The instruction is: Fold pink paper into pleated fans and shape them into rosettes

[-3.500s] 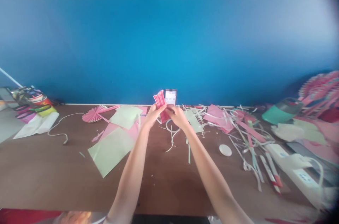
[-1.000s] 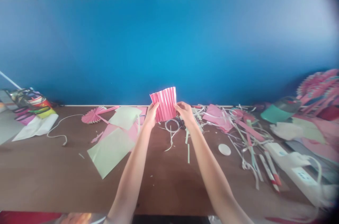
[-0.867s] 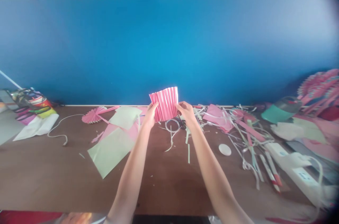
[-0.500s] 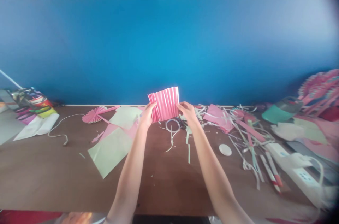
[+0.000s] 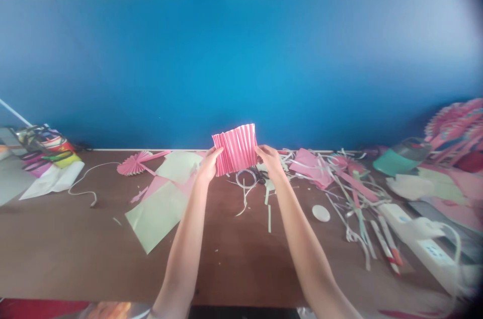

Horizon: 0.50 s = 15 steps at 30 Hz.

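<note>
A sheet of pink pleated paper (image 5: 237,149) is held up above the table, its folds running roughly upright. My left hand (image 5: 210,164) grips its left edge, thumb on the front face, where the pleats lie closer together. At the right edge, my right hand (image 5: 268,157) pinches the paper between thumb and fingers. Below the paper, a clear ring-shaped roll (image 5: 246,178) lies among thin paper strips. Left of my hands, a pale green sheet (image 5: 156,218) rests partly over pink paper, near a finished pink paper fan (image 5: 134,164).
Paper strips, scissors (image 5: 361,231), markers (image 5: 385,248) and a white power strip (image 5: 418,248) crowd the right side. A white disc (image 5: 320,213) lies nearer. Several pink fans (image 5: 456,128) are piled far right. A white cable (image 5: 81,190) lies left; a blue panel (image 5: 234,67) stands behind.
The pleated paper has shifted slightly right and spread a little, with its left pleats less tightly bunched. Both hands keep hold of its edges.
</note>
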Each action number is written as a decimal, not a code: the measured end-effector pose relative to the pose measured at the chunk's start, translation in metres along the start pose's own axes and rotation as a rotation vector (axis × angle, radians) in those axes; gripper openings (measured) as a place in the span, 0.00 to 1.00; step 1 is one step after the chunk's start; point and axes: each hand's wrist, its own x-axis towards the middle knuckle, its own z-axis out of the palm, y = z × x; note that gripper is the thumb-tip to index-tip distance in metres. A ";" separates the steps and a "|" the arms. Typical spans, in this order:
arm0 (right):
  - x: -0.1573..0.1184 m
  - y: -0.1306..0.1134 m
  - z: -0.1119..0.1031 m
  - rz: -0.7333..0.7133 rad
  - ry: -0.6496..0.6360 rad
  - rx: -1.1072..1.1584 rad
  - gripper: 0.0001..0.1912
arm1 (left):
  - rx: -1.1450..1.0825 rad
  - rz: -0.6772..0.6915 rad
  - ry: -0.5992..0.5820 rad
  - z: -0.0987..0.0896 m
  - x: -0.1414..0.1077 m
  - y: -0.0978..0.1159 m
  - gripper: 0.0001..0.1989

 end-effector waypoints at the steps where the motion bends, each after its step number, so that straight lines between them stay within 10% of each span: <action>1: 0.000 0.000 0.000 0.002 0.002 -0.001 0.21 | -0.002 -0.015 -0.003 -0.001 0.000 0.001 0.20; 15: 0.006 0.009 -0.012 -0.017 0.022 0.015 0.20 | 0.013 -0.001 0.026 -0.014 -0.003 0.009 0.19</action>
